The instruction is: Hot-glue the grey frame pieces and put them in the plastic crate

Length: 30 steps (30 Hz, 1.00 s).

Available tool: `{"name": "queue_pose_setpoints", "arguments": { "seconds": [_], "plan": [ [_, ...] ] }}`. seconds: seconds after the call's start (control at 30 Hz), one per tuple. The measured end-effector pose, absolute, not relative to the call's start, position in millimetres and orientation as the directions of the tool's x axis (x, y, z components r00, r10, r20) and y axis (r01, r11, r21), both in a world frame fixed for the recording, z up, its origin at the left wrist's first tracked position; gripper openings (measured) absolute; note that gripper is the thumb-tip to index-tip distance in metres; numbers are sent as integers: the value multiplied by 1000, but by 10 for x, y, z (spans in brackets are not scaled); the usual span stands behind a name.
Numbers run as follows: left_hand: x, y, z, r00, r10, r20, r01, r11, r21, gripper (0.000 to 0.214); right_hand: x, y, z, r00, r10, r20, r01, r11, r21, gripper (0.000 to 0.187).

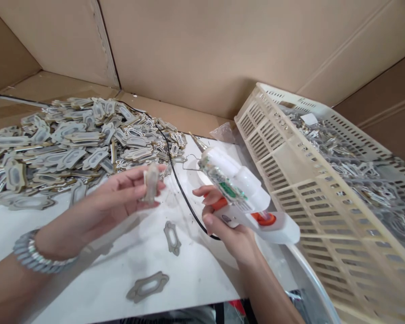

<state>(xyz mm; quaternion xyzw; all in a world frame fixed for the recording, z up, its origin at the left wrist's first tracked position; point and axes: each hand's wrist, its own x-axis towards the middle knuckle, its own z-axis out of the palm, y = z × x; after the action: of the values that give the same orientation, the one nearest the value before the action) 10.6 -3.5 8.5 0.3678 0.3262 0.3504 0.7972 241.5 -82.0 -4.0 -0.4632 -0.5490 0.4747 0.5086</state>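
My left hand point(121, 193), with a coiled band on the wrist, pinches a small pale label-holder plate point(151, 183) upright between thumb and fingers. In my right hand point(227, 225) is a white hot glue gun point(234, 177) with an orange trigger; its metal nozzle points up and to the left. A black cord point(185, 195) runs between the two hands. Two loose frame-shaped plates, one nearer point(148, 286) and one farther point(172, 238), lie on the white table top point(195, 274). The glue gun is apart from the plate I hold.
A large heap of similar plates point(70, 148) covers the back left of the table. On the right, a cream slatted plastic crate point(290, 180) holds many metal frames and clear bags. Cardboard walls point(195, 58) enclose the back. A clear plastic scrap point(222, 132) lies beside the crate.
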Motion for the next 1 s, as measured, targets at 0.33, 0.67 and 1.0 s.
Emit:
{"name": "queue_pose_setpoints", "arguments": {
  "seconds": [0.33,0.67,1.0],
  "plan": [
    [29,46,204,-27,920,392,-131,-392,911,36,2298,-771,-42,-191,977,96,299,151,-942,43],
    [-32,-5,114,39,833,553,58,-554,831,30,2248,-785,-57,-205,974,100,285,157,-946,42],
    [36,-32,153,59,803,592,7,-594,805,33,2262,-760,-61,-210,963,170,298,228,-927,40]
  ]
}}
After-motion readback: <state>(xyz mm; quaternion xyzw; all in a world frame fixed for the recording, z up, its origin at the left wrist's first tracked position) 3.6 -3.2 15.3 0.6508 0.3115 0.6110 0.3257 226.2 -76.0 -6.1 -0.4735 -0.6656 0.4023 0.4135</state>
